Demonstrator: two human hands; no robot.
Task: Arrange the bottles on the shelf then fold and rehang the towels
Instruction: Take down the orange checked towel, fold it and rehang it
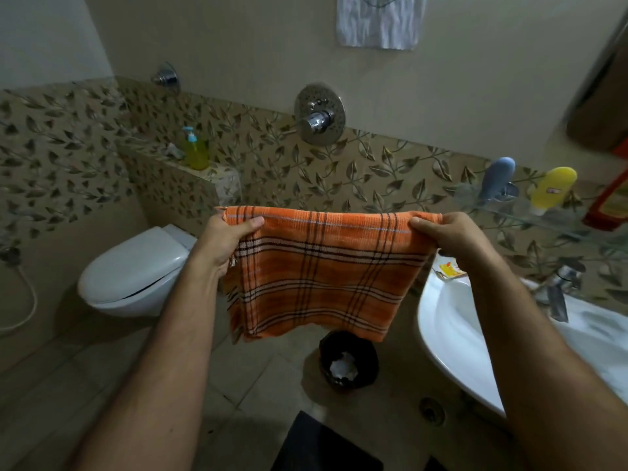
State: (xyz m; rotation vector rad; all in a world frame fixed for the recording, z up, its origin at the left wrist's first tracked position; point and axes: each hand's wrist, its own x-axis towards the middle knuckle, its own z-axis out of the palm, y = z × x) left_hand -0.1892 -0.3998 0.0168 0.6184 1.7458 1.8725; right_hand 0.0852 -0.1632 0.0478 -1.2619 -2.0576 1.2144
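Orange plaid towel [319,270] was pinched at its two top corners: our left hand [231,237] curled round the left corner, our right hand [448,237] round the right one, thumbs on the near face. It hung in the air between them, stretched along the top edge, above the floor between toilet [136,270] and sink [452,334]. We judged it light, limp, thin woven cloth, not slippery, nothing fragile; corner grips suited it best, since any hold mid-edge would let it sag and skew the fold. Lower edge looked uneven, possibly already doubled; we couldn't tell. Outward: glass shelf [557,220] on the right carried a blue bottle [498,178] and a yellow bottle [552,190], both apparently cap-down, fill levels unreadable. Green pump bottle [194,149] on the tiled ledge looked partly full. Black bin [348,363] under the towel held crumpled white paper. White towel [380,20] hung on the wall above.
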